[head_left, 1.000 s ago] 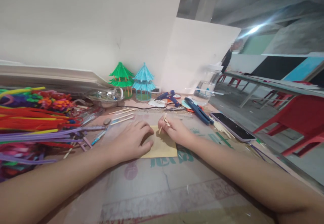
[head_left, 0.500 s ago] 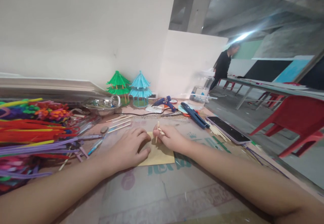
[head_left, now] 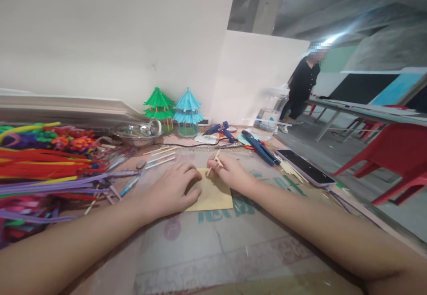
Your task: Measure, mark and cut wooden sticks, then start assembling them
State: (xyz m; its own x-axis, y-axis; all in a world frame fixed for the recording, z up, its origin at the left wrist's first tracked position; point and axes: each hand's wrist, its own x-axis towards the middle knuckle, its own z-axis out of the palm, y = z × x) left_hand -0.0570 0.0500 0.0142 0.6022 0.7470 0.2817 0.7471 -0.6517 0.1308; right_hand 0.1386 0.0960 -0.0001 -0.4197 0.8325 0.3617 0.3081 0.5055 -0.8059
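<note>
A yellow sheet of paper (head_left: pixel 218 197) lies on the plastic-covered table under both hands. My left hand (head_left: pixel 178 186) rests over its left edge, fingers apart and slightly curled, with nothing in it. With fingers pinched, my right hand (head_left: pixel 230 173) holds a thin pale wooden stick (head_left: pixel 216 156) over the sheet's upper part; its lower end is partly hidden by the fingers. Several similar wooden sticks (head_left: pixel 160 155) lie beyond my left hand.
Pipe cleaners (head_left: pixel 40 166) in bundles fill the left side. Behind stand a green pagoda model (head_left: pixel 159 108), a blue pagoda model (head_left: pixel 187 113) and a glue gun (head_left: pixel 220 129). To the right lie a blue-handled tool (head_left: pixel 260 146) and a phone (head_left: pixel 305 166). A person (head_left: pixel 303 81) stands beyond.
The stick in my right hand has gone from near upright to more tilted. My left hand stays at the paper's left edge. The person in the background has shifted, and the view has turned slightly.
</note>
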